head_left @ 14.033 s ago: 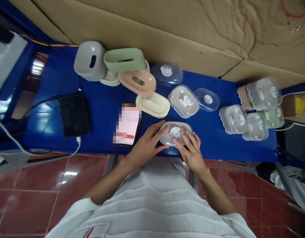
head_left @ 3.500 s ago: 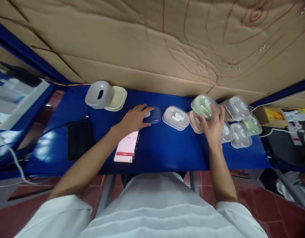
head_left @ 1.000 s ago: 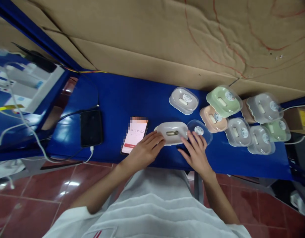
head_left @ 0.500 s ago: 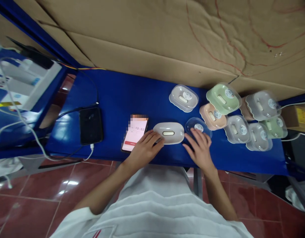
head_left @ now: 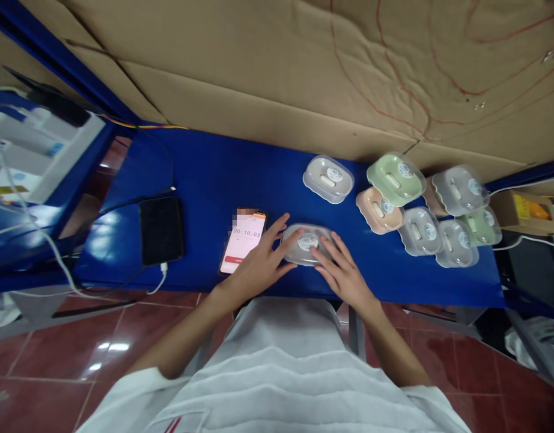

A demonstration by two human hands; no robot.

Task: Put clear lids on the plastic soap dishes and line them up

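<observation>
A grey soap box (head_left: pixel 306 243) with a clear lid and a round sticker sits near the front edge of the blue table (head_left: pixel 223 180). My left hand (head_left: pixel 259 264) rests its spread fingers on the box's left end. From the right, my right hand (head_left: pixel 342 273) lays its fingers flat on the lid. Both hands press on the same box. Beside my left hand lies a phone (head_left: pixel 241 242) with a lit timer screen.
A lidded grey box (head_left: pixel 327 178) stands farther back. A cluster of several lidded boxes, green (head_left: pixel 395 178), pink (head_left: pixel 378 209) and grey (head_left: pixel 459 190), fills the right end. A black device (head_left: pixel 161 230) with a cable lies at the left. Cardboard (head_left: pixel 304 72) backs the table.
The clear lid that lay to the right of the grey base now sits on top of it. My right hand moved left onto the lid; my left hand stays at the box's left end.
</observation>
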